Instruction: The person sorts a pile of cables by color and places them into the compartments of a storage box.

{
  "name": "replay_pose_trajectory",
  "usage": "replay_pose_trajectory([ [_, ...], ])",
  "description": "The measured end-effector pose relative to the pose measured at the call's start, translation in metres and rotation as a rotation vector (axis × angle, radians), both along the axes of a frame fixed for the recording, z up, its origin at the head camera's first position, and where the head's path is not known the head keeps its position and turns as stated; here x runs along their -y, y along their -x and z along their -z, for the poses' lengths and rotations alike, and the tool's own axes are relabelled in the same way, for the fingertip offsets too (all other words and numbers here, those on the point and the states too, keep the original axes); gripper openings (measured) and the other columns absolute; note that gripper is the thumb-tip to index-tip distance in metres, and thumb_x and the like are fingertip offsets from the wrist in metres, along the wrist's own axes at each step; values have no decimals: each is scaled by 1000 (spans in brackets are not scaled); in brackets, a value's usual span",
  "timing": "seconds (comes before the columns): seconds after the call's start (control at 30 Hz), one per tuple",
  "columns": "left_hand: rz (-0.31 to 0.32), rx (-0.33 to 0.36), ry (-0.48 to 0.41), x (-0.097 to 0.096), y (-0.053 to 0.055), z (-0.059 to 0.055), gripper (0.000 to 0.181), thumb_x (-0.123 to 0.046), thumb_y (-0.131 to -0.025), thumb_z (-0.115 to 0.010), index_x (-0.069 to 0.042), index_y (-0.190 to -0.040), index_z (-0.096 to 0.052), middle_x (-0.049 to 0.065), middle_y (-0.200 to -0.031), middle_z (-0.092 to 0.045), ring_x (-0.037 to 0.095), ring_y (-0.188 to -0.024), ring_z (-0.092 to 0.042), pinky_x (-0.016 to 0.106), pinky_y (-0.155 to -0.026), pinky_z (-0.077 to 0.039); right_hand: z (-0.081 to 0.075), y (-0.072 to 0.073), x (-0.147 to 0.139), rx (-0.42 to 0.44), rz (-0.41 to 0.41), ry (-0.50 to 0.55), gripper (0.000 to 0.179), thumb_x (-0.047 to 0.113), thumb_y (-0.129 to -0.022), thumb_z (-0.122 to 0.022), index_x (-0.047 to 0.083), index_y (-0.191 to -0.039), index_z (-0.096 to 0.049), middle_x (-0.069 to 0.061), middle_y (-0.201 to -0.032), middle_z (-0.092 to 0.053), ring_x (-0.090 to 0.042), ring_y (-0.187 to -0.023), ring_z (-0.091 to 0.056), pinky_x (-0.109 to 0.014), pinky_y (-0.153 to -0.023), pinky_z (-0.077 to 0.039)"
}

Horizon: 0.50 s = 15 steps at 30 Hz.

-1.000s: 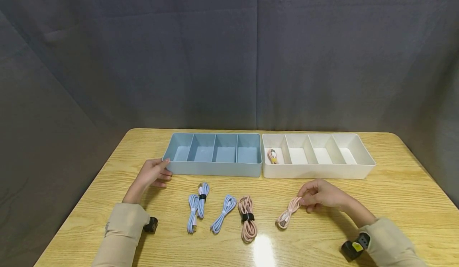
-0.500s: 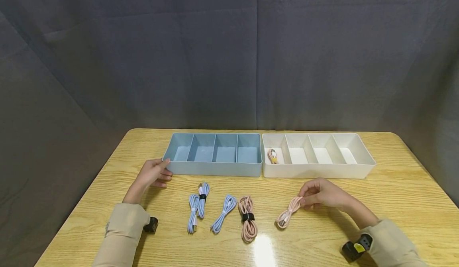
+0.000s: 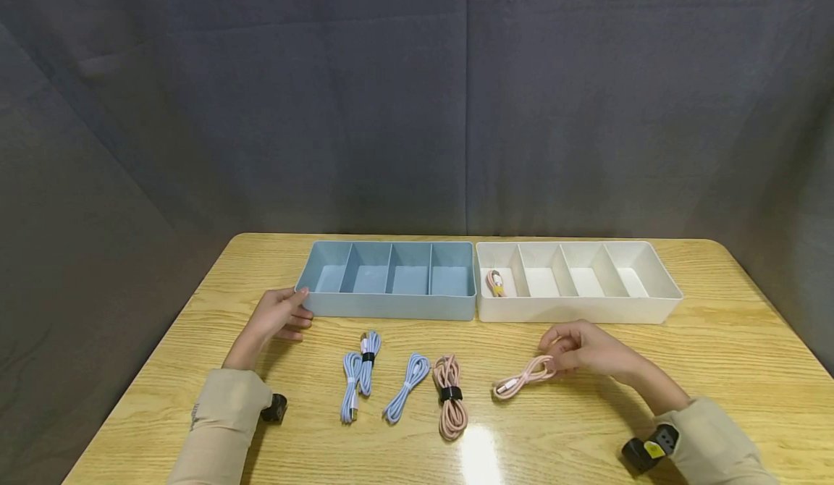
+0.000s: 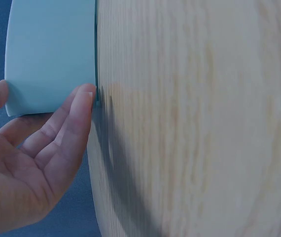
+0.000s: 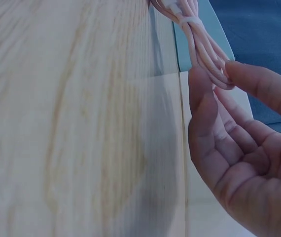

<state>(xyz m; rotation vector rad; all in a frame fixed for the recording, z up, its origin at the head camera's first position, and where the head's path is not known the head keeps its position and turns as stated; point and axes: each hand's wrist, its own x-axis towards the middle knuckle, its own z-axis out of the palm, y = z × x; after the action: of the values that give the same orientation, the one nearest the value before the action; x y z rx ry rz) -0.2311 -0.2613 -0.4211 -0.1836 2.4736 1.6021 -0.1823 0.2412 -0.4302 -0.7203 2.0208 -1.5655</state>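
1. My left hand (image 3: 275, 315) rests with fingers apart, thumb touching the blue box (image 3: 391, 307).
2. Pinched by my right hand (image 3: 583, 347) and jutting left of it, the pink cable (image 3: 523, 378) has just swung leftward; I'm seemingly mid-carry.

On the counter (image 3: 326, 456), four cable bundles (image 3: 449, 414) are laid before the left tray (image 3: 391, 307); another bundle (image 3: 496, 284) is placed in the leftmost compartment (image 3: 511, 264) of the right tray (image 3: 573, 310).

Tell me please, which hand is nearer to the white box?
Right. The right hand is just in front of the white box, holding a pink cable; the left hand is farther away, touching the left end of the blue box.
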Motion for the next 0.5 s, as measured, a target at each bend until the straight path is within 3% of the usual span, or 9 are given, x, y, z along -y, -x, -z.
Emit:
replay_pose_trajectory([
  [0.1, 1, 0, -4, 0, 0, -1, 58, -37, -96, -43, 10, -130, -39, 13, -84, -62, 18, -69, -63, 37, -58, -55, -2, -1, -1, 9, -8, -11, 25, -6, -81, -58, -22, -100, -53, -11, -79, -66, -11, -66, -62, -25, -56, -52],
  [0.13, 5, 5, 1, -4, -4, -7, 54, -32, -98, -41, 12, -130, -38, 14, -85, -61, 18, -70, -63, 37, -59, -55, -3, -2, -2, 4, -13, -20, 25, -6, -81, -58, -22, -99, -55, -12, -79, -66, -11, -66, -62, -26, -57, -53],
  [0.3, 3, 5, 3, -4, -4, -8, 53, -30, -98, -41, 11, -131, -37, 15, -85, -61, 18, -70, -63, 37, -59, -55, -6, -3, -1, 1, -50, -23, 21, -3, -84, -58, -20, -96, -59, -15, -79, -67, -13, -67, -63, -29, -59, -54],
  [0.5, 2, 9, 5, -4, -4, -8, 55, -32, -98, -41, 11, -131, -37, 15, -85, -61, 19, -70, -63, 36, -59, -55, -6, -4, -2, -16, -36, -21, 21, -4, -83, -58, -20, -96, -58, -11, -78, -67, -13, -66, -62, -30, -58, -54],
])
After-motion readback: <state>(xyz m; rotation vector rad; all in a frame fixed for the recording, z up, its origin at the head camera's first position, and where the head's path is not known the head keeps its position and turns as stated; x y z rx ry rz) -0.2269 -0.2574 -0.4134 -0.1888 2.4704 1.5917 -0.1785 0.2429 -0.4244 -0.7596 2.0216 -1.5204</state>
